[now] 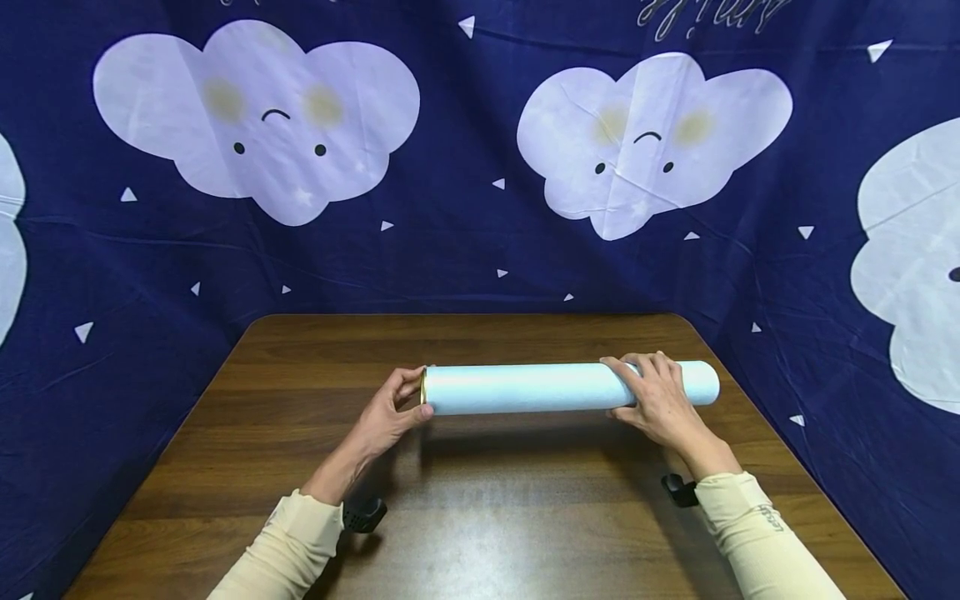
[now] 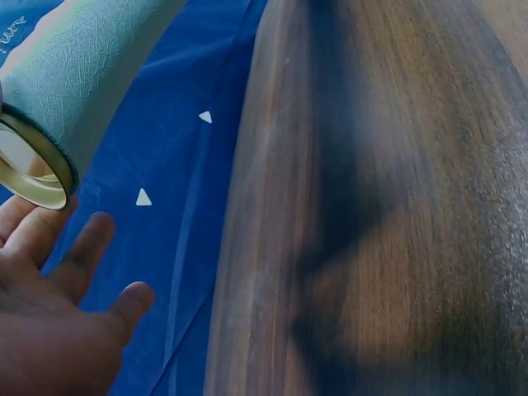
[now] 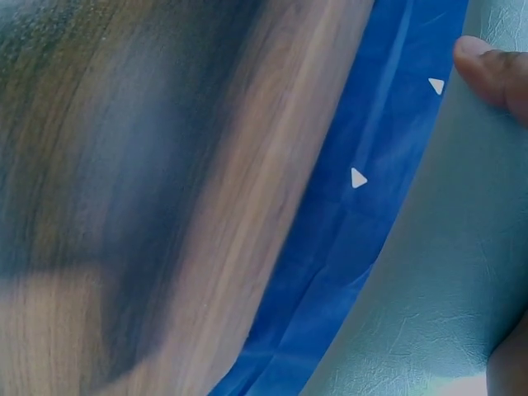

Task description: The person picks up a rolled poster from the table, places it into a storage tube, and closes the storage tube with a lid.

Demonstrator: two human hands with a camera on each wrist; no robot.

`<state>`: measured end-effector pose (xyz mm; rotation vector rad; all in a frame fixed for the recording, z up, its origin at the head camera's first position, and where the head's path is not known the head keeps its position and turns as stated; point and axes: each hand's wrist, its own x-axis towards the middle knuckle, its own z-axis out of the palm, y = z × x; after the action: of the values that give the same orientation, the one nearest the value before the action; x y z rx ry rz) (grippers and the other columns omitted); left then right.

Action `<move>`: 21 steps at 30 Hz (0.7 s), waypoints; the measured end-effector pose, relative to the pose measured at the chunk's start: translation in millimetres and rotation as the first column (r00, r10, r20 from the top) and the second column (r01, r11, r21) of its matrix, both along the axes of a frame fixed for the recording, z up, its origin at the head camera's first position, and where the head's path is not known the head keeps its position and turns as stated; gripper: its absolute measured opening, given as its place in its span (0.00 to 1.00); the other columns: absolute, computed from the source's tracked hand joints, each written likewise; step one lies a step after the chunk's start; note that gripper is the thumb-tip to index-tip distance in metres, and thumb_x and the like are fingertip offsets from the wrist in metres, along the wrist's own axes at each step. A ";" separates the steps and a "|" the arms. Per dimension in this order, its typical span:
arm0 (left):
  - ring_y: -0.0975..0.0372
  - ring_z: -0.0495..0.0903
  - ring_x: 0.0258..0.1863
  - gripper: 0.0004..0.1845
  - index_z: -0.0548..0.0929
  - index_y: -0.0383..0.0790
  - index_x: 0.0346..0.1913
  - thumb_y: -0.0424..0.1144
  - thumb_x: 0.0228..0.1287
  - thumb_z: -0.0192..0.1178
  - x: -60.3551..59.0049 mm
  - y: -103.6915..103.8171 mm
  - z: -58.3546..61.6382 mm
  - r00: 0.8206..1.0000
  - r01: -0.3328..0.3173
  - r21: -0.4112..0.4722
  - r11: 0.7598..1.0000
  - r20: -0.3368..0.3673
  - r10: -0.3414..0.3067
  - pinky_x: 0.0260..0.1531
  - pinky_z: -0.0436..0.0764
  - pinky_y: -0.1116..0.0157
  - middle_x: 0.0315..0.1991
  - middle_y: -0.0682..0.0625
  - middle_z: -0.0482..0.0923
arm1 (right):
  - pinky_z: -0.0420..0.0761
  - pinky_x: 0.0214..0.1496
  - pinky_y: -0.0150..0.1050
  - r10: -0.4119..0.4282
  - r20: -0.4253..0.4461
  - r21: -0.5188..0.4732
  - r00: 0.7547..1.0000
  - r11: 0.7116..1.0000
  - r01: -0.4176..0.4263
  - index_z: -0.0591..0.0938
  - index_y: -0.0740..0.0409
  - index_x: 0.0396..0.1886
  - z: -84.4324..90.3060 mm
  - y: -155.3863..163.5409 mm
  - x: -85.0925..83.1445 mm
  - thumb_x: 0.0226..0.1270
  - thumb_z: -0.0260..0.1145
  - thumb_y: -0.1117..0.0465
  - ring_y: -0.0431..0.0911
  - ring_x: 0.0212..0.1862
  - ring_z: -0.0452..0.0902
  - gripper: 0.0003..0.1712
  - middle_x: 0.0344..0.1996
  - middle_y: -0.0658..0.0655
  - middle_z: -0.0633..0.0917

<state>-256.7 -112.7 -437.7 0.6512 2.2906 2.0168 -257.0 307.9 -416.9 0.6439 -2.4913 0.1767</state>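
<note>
A long pale blue tube (image 1: 517,388) with a textured surface is held level above the wooden table, running left to right across the head view. Its left end has a gold metal rim (image 2: 56,198), and the left wrist view shows this end is hollow. My left hand (image 1: 384,417) holds the rimmed end between thumb and fingers, its other fingers spread beside the rim. Near the right end, my right hand (image 1: 662,404) grips the tube from above, fingers over the far side and thumb on the near side. In the right wrist view a fingertip (image 3: 491,73) lies on the tube.
The brown wooden table (image 1: 480,517) extends under both hands, with the tube's shadow on it. A dark blue cloth (image 1: 457,250) printed with white clouds and triangles hangs behind and at both sides. Black wrist devices (image 1: 365,516) are worn below each hand.
</note>
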 end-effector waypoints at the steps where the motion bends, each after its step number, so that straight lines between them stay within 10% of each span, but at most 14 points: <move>1: 0.50 0.60 0.70 0.33 0.64 0.33 0.62 0.37 0.56 0.66 -0.3 0.1 -0.3 1.000 0.002 -0.004 1.000 0.001 -0.002 0.66 0.61 0.48 0.70 0.40 0.61 | 0.59 0.57 0.63 0.000 -0.003 0.003 1.000 1.000 0.000 0.70 0.46 0.62 0.0 0.2 -0.2 0.33 0.82 0.53 0.63 0.52 0.67 0.49 0.48 0.63 0.76; 11: 0.75 0.66 0.62 0.33 0.63 0.33 0.61 0.37 0.55 0.66 -4.3 1.8 -2.4 1.000 0.024 0.006 1.000 -0.015 -0.024 0.67 0.63 0.56 0.70 0.40 0.61 | 0.59 0.58 0.62 0.004 -0.037 -0.003 0.999 1.000 -0.005 0.71 0.46 0.61 -1.1 -1.5 -1.6 0.32 0.82 0.55 0.63 0.51 0.67 0.49 0.48 0.63 0.77; 21: 0.43 0.59 0.69 0.33 0.62 0.34 0.64 0.37 0.57 0.65 -7.1 -2.7 -3.0 0.999 -0.004 -0.036 0.999 -0.048 0.002 0.63 0.61 0.42 0.68 0.35 0.62 | 0.60 0.57 0.61 0.001 -0.052 -0.007 0.999 1.000 -0.001 0.71 0.45 0.62 -2.2 -6.4 -3.1 0.32 0.82 0.55 0.62 0.50 0.67 0.50 0.48 0.62 0.76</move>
<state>-263.9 -115.4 -440.7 0.7024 2.3498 1.9777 -260.0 301.6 -419.0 0.6392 -2.4394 0.1670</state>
